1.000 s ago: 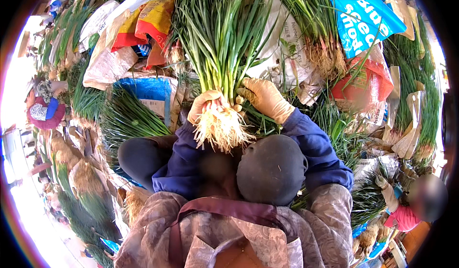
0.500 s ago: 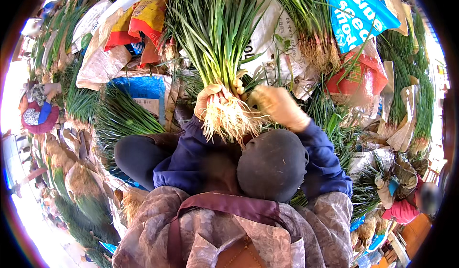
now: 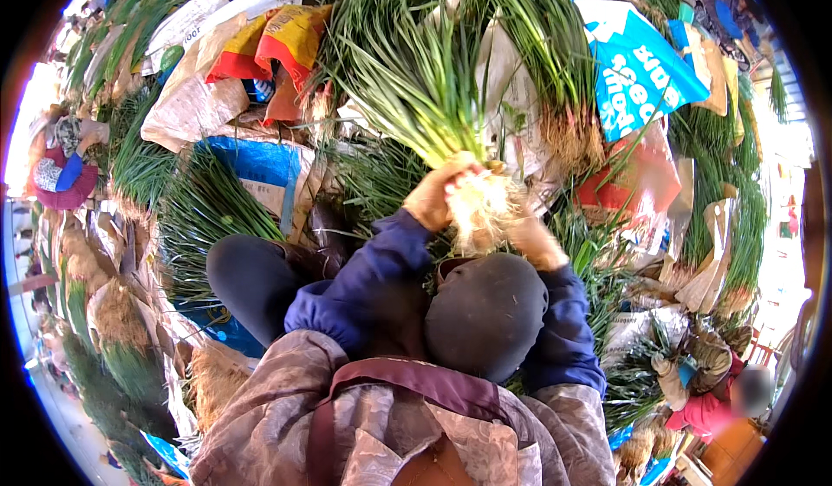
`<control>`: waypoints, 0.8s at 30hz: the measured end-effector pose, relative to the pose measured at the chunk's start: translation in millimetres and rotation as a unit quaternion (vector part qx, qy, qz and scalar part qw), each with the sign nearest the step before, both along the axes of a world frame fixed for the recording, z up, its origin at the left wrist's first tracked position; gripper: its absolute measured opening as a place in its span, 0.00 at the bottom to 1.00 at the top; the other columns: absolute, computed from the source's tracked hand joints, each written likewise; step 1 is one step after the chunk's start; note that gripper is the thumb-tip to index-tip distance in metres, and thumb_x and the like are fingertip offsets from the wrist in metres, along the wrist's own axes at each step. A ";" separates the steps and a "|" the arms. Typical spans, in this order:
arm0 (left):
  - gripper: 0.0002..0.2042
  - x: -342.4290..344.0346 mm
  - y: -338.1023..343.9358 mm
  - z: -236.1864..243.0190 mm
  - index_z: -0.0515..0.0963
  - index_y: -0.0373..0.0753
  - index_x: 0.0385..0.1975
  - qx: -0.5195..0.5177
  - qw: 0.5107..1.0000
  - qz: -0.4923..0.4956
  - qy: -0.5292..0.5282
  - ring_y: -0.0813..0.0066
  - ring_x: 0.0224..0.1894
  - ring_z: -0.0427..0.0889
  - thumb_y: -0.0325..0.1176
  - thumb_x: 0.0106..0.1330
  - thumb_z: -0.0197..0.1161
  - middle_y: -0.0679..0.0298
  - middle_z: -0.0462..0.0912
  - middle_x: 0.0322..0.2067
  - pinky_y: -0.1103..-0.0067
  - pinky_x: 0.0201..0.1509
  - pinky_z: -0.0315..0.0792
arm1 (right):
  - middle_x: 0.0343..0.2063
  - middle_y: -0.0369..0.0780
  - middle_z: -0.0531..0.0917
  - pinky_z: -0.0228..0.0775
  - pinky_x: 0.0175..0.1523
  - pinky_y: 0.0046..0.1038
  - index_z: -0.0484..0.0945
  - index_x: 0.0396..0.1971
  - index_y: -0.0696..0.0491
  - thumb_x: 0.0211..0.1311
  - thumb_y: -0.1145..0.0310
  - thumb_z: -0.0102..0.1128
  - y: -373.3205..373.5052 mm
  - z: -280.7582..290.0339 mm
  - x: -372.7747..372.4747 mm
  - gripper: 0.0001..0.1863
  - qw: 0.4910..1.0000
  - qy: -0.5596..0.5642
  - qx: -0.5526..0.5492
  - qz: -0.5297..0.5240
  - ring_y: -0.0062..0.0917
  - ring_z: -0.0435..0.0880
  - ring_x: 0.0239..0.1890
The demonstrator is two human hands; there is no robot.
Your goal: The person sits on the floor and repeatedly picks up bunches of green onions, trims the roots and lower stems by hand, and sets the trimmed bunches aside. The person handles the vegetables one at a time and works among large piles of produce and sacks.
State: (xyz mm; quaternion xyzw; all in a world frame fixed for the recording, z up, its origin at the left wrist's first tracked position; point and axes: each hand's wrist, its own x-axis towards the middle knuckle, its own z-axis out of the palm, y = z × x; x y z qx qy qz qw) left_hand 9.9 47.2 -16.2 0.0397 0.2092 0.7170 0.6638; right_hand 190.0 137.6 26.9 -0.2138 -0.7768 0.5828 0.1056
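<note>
Nearest, the left hand grips a bunch of green onions just above its pale roots, leaves fanning away. The right hand cups those roots from beside; its fingers are partly hidden. Beyond lie more green bundles and a blue sack.

Hidden, cut off and blurred parts

Right hand partly hidden behind pale tangled roots of the green onion bunch; leaf tips cut off at top; distant red-clothed person blurred.
</note>
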 end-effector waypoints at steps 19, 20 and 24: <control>0.30 -31.3 -160.7 216.3 0.63 0.23 0.54 0.101 0.992 0.035 -0.065 0.68 0.31 0.74 0.37 0.54 0.55 0.55 0.75 0.31 0.75 0.30 0.72 | 0.40 0.43 0.83 0.72 0.44 0.29 0.79 0.44 0.55 0.61 0.60 0.61 5.5 164.2 -110.7 0.16 0.970 0.124 0.185 -0.101 0.28 0.82 0.35; 0.31 -23.6 -166.7 223.2 0.62 0.24 0.56 0.079 0.992 0.073 -0.059 0.71 0.29 0.72 0.38 0.54 0.55 0.55 0.74 0.32 0.77 0.27 0.70 | 0.38 0.45 0.83 0.73 0.43 0.32 0.79 0.42 0.55 0.59 0.59 0.62 0.3 162.5 -128.8 0.17 0.963 0.066 0.256 -0.053 0.31 0.83 0.35; 0.31 -37.7 -221.9 236.0 0.63 0.30 0.58 0.057 0.980 0.168 0.088 0.77 0.28 0.69 0.38 0.54 0.56 0.53 0.75 0.38 0.79 0.25 0.68 | 0.28 0.44 0.83 0.72 0.38 0.34 0.79 0.32 0.53 0.53 0.63 0.61 -8.7 122.0 -176.4 0.10 0.832 -0.115 0.543 0.011 0.38 0.82 0.32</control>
